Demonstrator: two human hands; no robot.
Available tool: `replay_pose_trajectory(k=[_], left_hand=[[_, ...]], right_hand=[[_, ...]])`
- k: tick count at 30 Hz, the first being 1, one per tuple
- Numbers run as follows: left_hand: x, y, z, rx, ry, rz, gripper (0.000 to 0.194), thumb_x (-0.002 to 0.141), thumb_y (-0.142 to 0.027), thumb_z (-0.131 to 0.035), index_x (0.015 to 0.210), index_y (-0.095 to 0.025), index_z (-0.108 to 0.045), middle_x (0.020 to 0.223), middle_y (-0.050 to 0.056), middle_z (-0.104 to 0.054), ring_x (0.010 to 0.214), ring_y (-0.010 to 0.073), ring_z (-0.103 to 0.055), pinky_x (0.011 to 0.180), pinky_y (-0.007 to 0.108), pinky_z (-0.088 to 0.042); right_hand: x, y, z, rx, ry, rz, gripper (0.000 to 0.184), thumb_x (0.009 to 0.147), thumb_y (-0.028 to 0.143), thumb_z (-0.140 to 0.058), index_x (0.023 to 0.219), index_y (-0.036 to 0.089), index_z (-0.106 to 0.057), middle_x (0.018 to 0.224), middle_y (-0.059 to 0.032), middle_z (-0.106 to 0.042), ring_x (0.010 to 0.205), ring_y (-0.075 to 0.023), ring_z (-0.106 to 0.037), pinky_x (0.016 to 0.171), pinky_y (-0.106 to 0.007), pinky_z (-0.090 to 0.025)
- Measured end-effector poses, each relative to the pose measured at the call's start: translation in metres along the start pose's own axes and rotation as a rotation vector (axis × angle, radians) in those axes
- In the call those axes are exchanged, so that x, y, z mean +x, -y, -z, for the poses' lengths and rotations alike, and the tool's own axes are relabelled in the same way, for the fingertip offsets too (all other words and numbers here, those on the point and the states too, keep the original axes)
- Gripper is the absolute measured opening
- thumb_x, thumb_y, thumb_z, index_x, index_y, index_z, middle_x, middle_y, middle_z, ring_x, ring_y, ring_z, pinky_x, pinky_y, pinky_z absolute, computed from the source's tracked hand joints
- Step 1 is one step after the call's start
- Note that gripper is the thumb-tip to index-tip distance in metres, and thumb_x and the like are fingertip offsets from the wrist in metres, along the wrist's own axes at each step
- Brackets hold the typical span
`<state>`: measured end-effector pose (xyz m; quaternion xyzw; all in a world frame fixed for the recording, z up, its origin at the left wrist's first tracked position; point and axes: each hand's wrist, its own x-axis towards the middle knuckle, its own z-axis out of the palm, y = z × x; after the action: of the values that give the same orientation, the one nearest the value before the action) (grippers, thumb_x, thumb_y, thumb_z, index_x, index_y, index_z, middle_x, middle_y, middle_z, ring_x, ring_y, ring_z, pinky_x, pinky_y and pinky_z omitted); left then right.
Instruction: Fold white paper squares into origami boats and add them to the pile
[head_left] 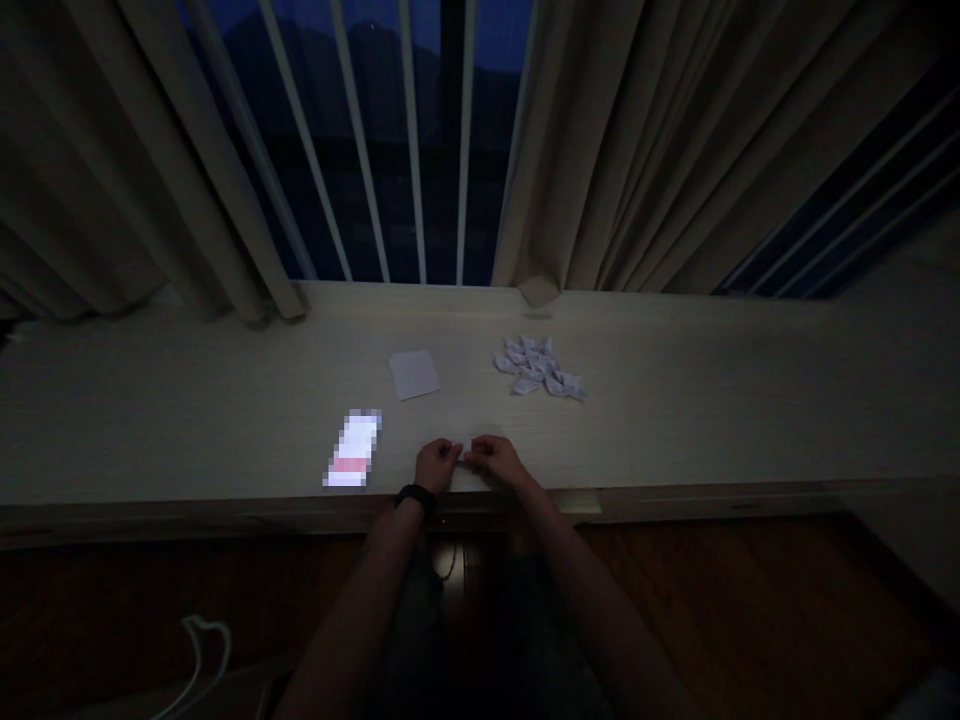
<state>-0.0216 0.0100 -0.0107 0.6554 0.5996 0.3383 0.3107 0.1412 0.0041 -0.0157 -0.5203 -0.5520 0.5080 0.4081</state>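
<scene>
Close to the front edge of the pale ledge, my left hand and my right hand pinch a small piece of folded white paper between them. Most of this paper is hidden by my fingers, and its shape is hard to make out in the dim light. Beyond my hands, to the left, lies a square stack of white paper. To the right of the stack, several folded paper pieces with pointed tips sit in a loose pile.
A lit phone, its screen blurred out, lies left of my hands on the ledge. Beige curtains hang at the back beside a barred window. A white cable shows low on the left, above the dark wooden floor.
</scene>
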Motion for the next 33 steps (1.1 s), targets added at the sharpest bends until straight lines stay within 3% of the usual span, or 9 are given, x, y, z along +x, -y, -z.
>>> replay_pose_trajectory(k=[6,12,19,26,33], left_hand=[[-0.004,-0.005,-0.002,0.008,-0.058,0.012,0.029,0.077,-0.041,-0.056,0.066,-0.015,-0.063,0.062,0.003,-0.061,0.06,0.0148,-0.054,0.059,0.025,-0.037],[-0.006,-0.006,0.006,-0.16,0.069,0.002,0.031,0.071,-0.044,-0.062,0.076,-0.014,-0.068,0.064,0.004,-0.065,0.06,0.0157,-0.057,0.057,0.025,-0.04],[-0.01,0.001,0.003,-0.263,0.051,0.031,0.025,0.062,-0.039,-0.069,0.064,-0.014,-0.065,0.056,0.001,-0.061,0.054,0.0129,-0.053,0.051,0.023,-0.038],[-0.009,-0.001,-0.001,-0.412,0.018,0.088,0.032,0.067,-0.044,-0.066,0.077,-0.013,-0.068,0.056,0.002,-0.063,0.048,0.0126,-0.055,0.046,0.023,-0.041],[-0.009,0.006,0.0,-0.597,0.103,0.136,0.038,0.064,-0.046,-0.071,0.08,-0.012,-0.069,0.068,0.006,-0.069,0.059,0.0162,-0.064,0.057,0.027,-0.052]], right_hand=[[0.001,-0.002,-0.008,0.101,-0.105,-0.065,0.031,0.055,0.041,-0.073,0.067,0.016,-0.059,0.051,0.0021,-0.058,0.046,-0.011,-0.051,0.047,-0.022,-0.039],[-0.001,-0.005,-0.005,0.027,-0.109,-0.105,0.027,0.052,0.037,-0.074,0.062,0.017,-0.061,0.046,0.003,-0.055,0.042,-0.0118,-0.05,0.044,-0.023,-0.036],[-0.004,-0.006,0.001,-0.115,-0.037,0.023,0.027,0.068,0.041,-0.063,0.065,0.015,-0.067,0.049,0.0005,-0.057,0.045,-0.0113,-0.048,0.05,-0.024,-0.037],[-0.005,-0.006,-0.005,-0.274,-0.161,0.162,0.026,0.073,0.042,-0.06,0.077,0.017,-0.066,0.065,-0.0011,-0.064,0.057,-0.0125,-0.055,0.055,-0.022,-0.04],[-0.007,-0.01,-0.007,-0.211,-0.116,0.046,0.02,0.072,0.037,-0.062,0.068,0.017,-0.063,0.058,-0.0004,-0.065,0.051,-0.012,-0.056,0.052,-0.022,-0.041]])
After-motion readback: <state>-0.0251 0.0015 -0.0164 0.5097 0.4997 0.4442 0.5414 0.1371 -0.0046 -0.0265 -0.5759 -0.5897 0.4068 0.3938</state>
